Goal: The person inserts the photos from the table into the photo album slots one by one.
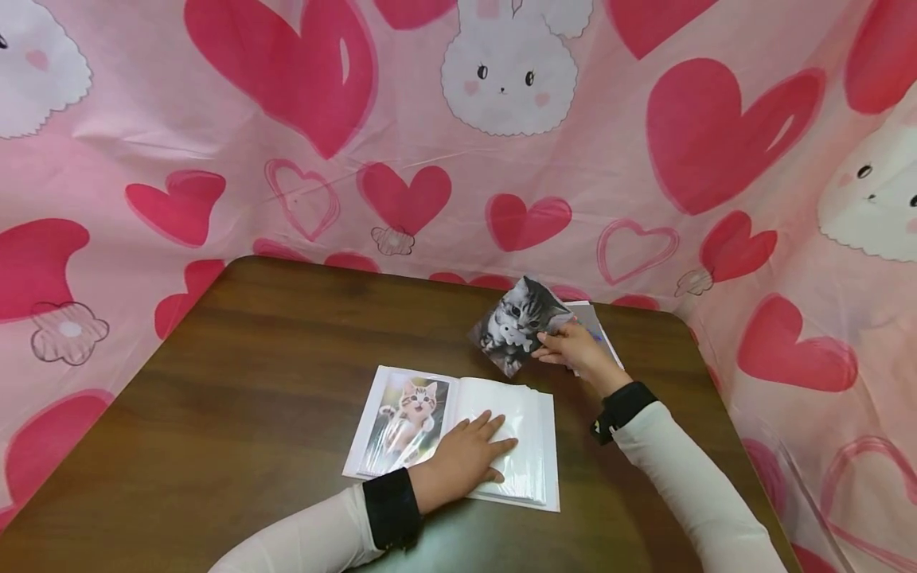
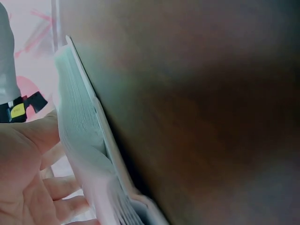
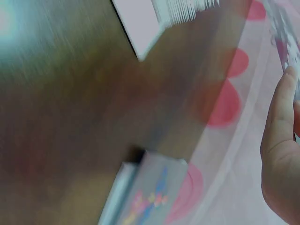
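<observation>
A white photo album [image 1: 550, 454] lies spread on the table, its left pocket showing a picture of an orange-and-white kitten [image 1: 410, 418]. My left hand [image 1: 466, 458] rests with spread fingers on the blank right-hand sleeve. From the side, the left wrist view shows the album's thick stack of sleeves [image 2: 84, 112] beside that hand. My right hand [image 1: 579, 352] pinches a black-and-white kitten photo [image 1: 519, 322] by its lower right edge, thumb on the front, raised beyond the album. In the right wrist view the photo [image 3: 285, 33] appears nearly edge-on, above the thumb.
Behind the right hand, partly hidden, lies a small pile with a greyish top [image 1: 598, 326]; coloured flower shapes show on it in the right wrist view. The brown wooden table [image 1: 236, 382] extends left of the album. A pink cloth with hearts and rabbits [image 1: 423, 191] hangs along the table's far edge.
</observation>
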`<state>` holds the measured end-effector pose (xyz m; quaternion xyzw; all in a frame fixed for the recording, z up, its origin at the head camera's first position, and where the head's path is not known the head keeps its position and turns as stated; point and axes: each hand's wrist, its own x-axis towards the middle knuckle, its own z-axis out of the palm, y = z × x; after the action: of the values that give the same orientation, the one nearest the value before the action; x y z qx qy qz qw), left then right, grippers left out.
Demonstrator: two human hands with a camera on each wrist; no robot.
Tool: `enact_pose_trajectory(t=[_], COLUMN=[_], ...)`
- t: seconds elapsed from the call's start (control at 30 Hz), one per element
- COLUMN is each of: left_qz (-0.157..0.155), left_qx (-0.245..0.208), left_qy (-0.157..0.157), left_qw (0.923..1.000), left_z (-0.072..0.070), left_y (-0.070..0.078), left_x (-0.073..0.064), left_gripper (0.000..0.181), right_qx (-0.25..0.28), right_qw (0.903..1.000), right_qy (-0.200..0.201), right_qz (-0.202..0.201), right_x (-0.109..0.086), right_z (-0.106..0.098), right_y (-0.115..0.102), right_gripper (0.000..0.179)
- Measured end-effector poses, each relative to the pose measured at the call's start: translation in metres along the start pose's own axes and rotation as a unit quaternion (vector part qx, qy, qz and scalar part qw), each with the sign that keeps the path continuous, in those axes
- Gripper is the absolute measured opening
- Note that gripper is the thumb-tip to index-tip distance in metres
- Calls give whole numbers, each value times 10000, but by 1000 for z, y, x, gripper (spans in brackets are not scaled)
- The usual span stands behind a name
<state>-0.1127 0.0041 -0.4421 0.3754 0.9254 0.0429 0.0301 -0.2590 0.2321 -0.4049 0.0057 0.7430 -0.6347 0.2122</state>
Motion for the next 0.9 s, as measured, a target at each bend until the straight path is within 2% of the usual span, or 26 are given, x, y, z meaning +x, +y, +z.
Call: enact_pose_trajectory(t=[0.17,0.4,0.5,0.73,0.9], left_qz=[57,42,33,76,53], left_qx=[81,143,192,194,114], left_qy=[122,166,195,323,220], left_qw=[9999,9998,9996,9993,9997], left_z=[-1,0,2,2,-1], left_y=[1,1,2,1,1], left_x=[0,0,-1,1,1], left_gripper=[50,50,50,48,47], right_qx=[618,909,887,439,284], right_qw=[9977,9950,9952,9982,9985], right_qy=[21,102,170,330,456], right_qz=[268,402,382,250,60], right_x=[-1,0,0,0,0], right_z=[8,14,15,14,12], right_y=[14,26,30,32,24], right_gripper=[13,17,18,17,16])
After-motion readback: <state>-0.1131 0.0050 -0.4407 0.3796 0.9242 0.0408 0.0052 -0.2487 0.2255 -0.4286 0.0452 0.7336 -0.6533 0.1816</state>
